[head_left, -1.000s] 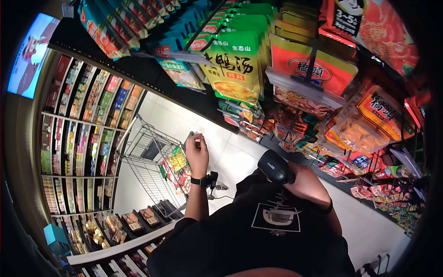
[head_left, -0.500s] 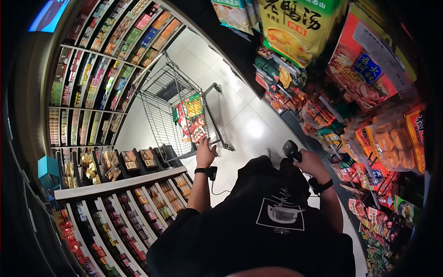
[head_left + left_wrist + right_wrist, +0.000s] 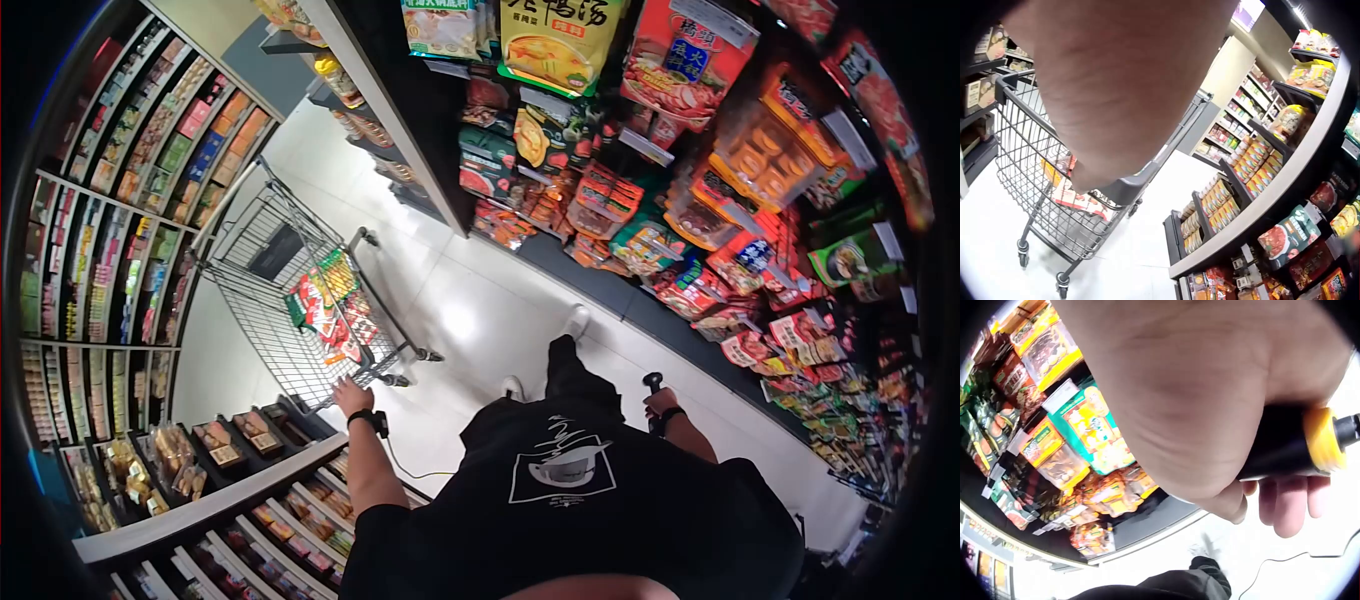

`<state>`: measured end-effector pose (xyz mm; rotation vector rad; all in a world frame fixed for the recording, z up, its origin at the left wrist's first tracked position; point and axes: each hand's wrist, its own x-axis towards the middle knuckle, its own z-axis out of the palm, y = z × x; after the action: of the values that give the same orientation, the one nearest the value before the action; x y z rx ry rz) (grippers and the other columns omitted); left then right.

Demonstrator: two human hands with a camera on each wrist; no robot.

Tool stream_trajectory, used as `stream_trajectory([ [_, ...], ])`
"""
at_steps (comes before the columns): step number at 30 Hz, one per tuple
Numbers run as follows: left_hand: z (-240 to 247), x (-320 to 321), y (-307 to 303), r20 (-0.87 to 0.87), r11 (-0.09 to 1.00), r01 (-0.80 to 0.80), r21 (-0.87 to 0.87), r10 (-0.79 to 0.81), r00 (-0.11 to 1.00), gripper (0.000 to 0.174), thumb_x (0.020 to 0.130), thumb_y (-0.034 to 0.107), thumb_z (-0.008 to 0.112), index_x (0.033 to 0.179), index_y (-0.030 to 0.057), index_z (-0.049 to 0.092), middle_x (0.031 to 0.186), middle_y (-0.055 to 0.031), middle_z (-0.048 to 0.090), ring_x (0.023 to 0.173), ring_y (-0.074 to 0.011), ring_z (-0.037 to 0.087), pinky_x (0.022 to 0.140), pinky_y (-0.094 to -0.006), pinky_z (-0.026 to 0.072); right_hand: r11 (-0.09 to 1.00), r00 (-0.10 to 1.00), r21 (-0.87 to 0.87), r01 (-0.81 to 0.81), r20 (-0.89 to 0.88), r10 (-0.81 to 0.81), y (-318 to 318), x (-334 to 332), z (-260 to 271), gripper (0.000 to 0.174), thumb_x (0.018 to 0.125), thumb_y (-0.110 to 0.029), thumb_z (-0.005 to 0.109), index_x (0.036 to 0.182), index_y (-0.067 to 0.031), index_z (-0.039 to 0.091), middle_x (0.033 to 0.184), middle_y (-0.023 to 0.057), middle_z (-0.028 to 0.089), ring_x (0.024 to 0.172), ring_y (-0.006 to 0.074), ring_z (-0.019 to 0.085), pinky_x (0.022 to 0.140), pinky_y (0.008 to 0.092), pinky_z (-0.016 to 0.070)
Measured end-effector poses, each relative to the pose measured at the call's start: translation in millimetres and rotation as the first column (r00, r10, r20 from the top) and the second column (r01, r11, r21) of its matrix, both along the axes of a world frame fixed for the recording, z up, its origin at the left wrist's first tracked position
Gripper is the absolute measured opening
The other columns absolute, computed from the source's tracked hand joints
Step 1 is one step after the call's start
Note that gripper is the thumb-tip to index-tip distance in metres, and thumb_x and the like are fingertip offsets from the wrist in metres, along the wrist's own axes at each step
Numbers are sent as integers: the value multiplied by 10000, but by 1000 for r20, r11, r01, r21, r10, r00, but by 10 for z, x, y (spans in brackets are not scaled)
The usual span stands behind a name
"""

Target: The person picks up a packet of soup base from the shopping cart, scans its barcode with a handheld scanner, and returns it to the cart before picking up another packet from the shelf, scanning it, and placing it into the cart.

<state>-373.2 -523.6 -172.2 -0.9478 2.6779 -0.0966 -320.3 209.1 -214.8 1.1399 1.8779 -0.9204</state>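
Observation:
My left hand (image 3: pixel 352 396) reaches out at the near end of the wire shopping cart (image 3: pixel 275 252), its fingers extended and overlapping the basket's edge in the head view. The left wrist view has the palm and a digit covering part of the cart's dark rim (image 3: pixel 1132 187). Several colourful food packs (image 3: pixel 338 308) lie in the basket. Low on the right, my right hand (image 3: pixel 661 402) grips a black handheld barcode scanner (image 3: pixel 653 381). Its dark handle (image 3: pixel 1282 440) runs through the curled fingers in the right wrist view, with a yellow ring at the cable end.
Hanging seasoning packs (image 3: pixel 690 60) crowd the rack at the right. A curved shelf (image 3: pixel 210 515) with packaged goods stands beside my left arm, and tall shelves (image 3: pixel 130 200) rise behind the cart. Pale floor tiles (image 3: pixel 450 300) lie between. A thin cable (image 3: pixel 1266 562) hangs near my legs.
My left hand has come down from a raised, loosely bent pose to the cart's end, fingers extended. My right hand has lowered the scanner from chest height. The view has turned.

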Motion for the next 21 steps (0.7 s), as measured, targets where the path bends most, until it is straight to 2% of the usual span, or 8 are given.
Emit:
stream_trajectory([
  [3,184,72,20,69,985,-107,133,99,993,677,709,255,693,1293,77,401,1368,-154,378,1300,-369,291,1091,-500,197,1000,997,3,-15,76,14,-75,587,223,138,764,-71,658,772,61,618,667,127,647,547,218,652,484,321,532],
  [5,48,186,-7,-49,991,-64,113,70,996,648,702,212,673,1277,82,403,1331,-137,398,1276,-340,315,1065,-539,212,998,998,50,25,53,-28,-222,836,458,132,767,-65,657,804,54,613,695,129,652,560,220,655,484,323,532],
  [9,-26,146,-113,-38,998,-13,55,16,999,568,727,200,616,1250,77,432,1253,-152,452,1236,-378,345,1051,-528,237,991,992,58,124,17,-125,-389,1201,628,130,770,-60,654,836,39,600,712,126,647,553,228,646,487,343,527],
  [12,-54,89,-138,-84,991,-44,129,55,995,518,758,251,619,1215,64,462,1259,-164,454,1233,-382,359,1050,-525,245,994,998,82,67,-17,-66,-524,1332,832,197,717,-88,709,832,53,635,748,136,675,628,208,675,550,318,542],
  [14,-214,9,-241,-34,983,-89,162,96,995,518,754,259,635,1196,46,470,1229,-168,476,1208,-358,392,1017,-476,327,995,1000,98,-11,-10,12,-601,1348,1018,240,702,-126,718,829,60,636,733,133,677,637,207,677,560,317,540],
  [16,-43,-58,-188,52,981,-75,178,67,996,511,747,255,651,1171,23,485,1199,-174,494,1154,-339,450,942,-418,430,992,998,115,-59,-4,60,-587,1371,1047,251,700,-138,718,828,62,636,729,132,678,641,207,678,562,318,537],
  [18,33,-41,-205,60,977,-25,211,13,998,502,745,243,651,1164,18,489,1200,-175,495,1143,-336,462,933,-423,438,997,999,71,-17,-39,20,-541,1426,965,162,765,-75,657,844,60,614,711,126,644,569,225,640,464,357,500],
  [21,150,4,-76,7,971,50,232,-53,999,458,738,204,653,1125,3,514,1164,-189,528,1105,-336,502,925,-421,446,992,990,54,113,-89,-108,-530,1460,999,190,747,-67,662,865,72,610,738,136,648,590,231,644,501,351,514],
])
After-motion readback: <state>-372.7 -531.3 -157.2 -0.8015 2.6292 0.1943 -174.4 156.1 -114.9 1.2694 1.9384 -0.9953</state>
